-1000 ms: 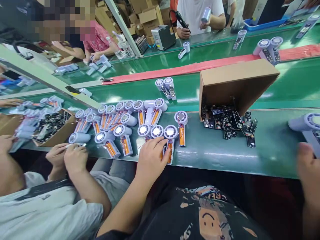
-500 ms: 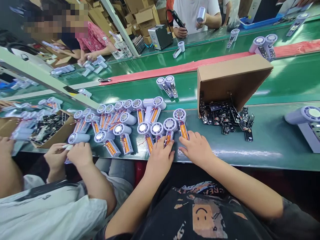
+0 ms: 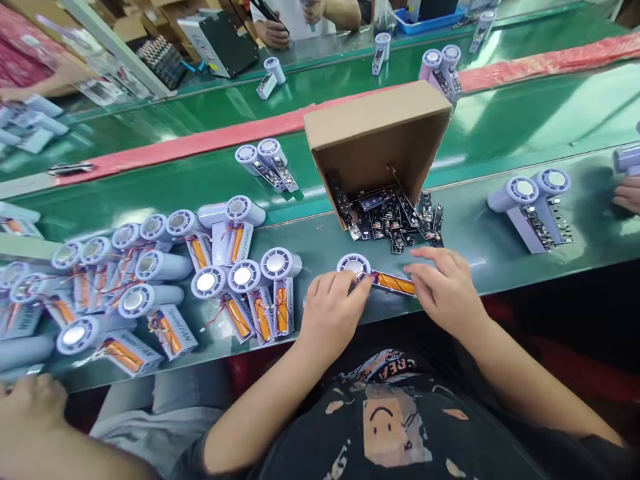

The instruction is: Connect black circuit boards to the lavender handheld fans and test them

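Note:
A lilac handheld fan (image 3: 393, 283) lies sideways in front of me, its handle open to show an orange battery and wires. My left hand (image 3: 331, 312) grips it at the round head, fingers over the rim. My right hand (image 3: 446, 291) is at the far end of the handle, its fingers spread and reaching over the bench near the circuit boards. Black circuit boards (image 3: 387, 217) spill from a tilted cardboard box (image 3: 377, 110). Left of my hands stand three more fans (image 3: 283, 303) with orange batteries showing.
Many similar fans (image 3: 170, 330) crowd the left of the green bench (image 3: 505, 267). Two fans with boards fitted (image 3: 543, 227) stand on the right, and two more (image 3: 267, 163) on the belt. Co-workers' hands show at the left edge (image 3: 35, 403) and right edge (image 3: 629, 193).
The view has swung to the right. The nearest fan has been moved away from the group and turned from upright to sideways. My left hand has shifted from another fan to its head.

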A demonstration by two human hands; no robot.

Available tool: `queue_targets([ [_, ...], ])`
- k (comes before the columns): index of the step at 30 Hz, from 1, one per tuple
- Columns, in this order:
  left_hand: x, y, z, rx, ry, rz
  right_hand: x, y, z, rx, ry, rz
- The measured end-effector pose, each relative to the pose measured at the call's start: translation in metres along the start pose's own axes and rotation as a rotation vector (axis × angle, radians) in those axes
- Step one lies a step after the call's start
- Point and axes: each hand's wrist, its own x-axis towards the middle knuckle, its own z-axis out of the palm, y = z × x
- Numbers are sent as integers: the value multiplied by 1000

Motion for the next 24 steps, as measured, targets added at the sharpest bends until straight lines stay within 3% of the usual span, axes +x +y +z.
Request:
queue_targets([
  [5, 12, 0, 13, 45, 76, 94, 35, 18, 17, -193, -136, 124],
  [8, 7, -1, 7, 7, 92, 108, 43, 24, 24, -243, -198, 110],
  [11, -2, -2, -4, -95, 125, 95, 43, 31, 21, -187, -176, 56],
  [15, -13, -5, -14, -272, 130, 22, 46, 43, 12, 119, -7, 65],
  [20, -9, -8, -20, -515, 159, -26, 57, 40, 3, 505, 272, 244],
  [22, -7, -7, -23, -642, 192, -79, 58, 26, -3, 601, 253, 271],
  [24, -5, -5, -28, -839, 160, -195, 56, 6, -8, 714, 137, 208],
])
